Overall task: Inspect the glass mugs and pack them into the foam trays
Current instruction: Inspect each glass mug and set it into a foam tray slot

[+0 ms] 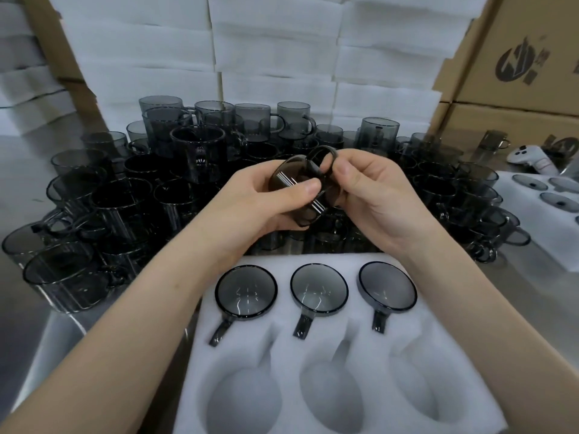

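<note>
I hold one smoky grey glass mug tilted on its side above the table. My left hand grips its body from below and the left. My right hand pinches its handle at the top. A white foam tray lies in front of me. Three mugs sit in its far row with handles pointing toward me. The three near pockets hold nothing. A large crowd of loose grey mugs stands behind the tray.
Stacks of white foam trays rise at the back. Cardboard boxes stand at the right. Another foam tray with mugs lies at the right edge, with a white controller beyond it. The steel table shows at the left.
</note>
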Demonstrator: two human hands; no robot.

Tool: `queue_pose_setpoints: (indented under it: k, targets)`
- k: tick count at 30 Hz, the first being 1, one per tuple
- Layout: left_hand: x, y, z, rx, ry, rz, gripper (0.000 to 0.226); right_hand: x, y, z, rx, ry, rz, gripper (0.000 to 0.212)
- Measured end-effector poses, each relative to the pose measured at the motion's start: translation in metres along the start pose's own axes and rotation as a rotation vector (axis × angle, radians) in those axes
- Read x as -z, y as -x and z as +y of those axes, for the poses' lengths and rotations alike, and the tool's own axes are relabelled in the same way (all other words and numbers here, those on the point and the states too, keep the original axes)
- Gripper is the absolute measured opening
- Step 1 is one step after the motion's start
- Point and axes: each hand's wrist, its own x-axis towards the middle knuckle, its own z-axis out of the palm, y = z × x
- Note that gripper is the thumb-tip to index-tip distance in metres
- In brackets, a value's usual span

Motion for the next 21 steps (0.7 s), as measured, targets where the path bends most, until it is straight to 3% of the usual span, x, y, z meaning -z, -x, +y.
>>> queue_pose_setpoints:
  k: [8, 14, 21]
  targets:
    - [-0.012, 0.0, -0.012, -0.139, -0.101, 0.179, 0.052, 0.001, 0.0, -0.006, -0.05, 0.135, -0.056, 0.034]
    - [-0.016, -0.002, -0.013, -0.281, -0.486, 0.319, 0.072, 0.0, -0.002, -0.009, -0.124, 0.285, 0.046, 0.046]
    - [-0.015, -0.003, -0.011, -0.479, -0.801, 0.395, 0.073, -0.007, 0.001, -0.003, -0.107, 0.374, 0.094, 0.055]
